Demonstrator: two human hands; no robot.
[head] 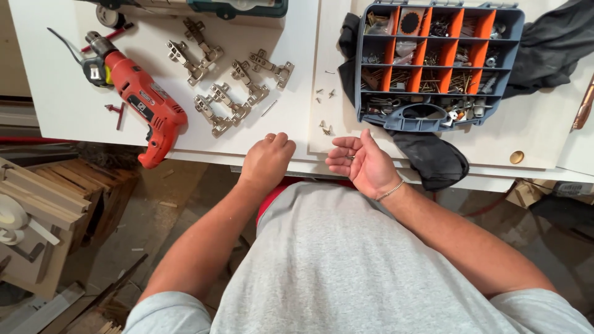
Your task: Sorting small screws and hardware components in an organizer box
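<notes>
My left hand rests knuckles-up on the front edge of the white board, fingers curled, holding nothing I can see. My right hand lies palm-up beside it, cupped, with a small screw lying in the palm. A few loose screws lie on the board just beyond my right fingers. Several metal cabinet hinges are spread out beyond my left hand.
A red power drill lies at the left of the board. A grey and orange compartment box of screws and fittings sits at the right on dark cloth. Wood offcuts are stacked on the floor, left.
</notes>
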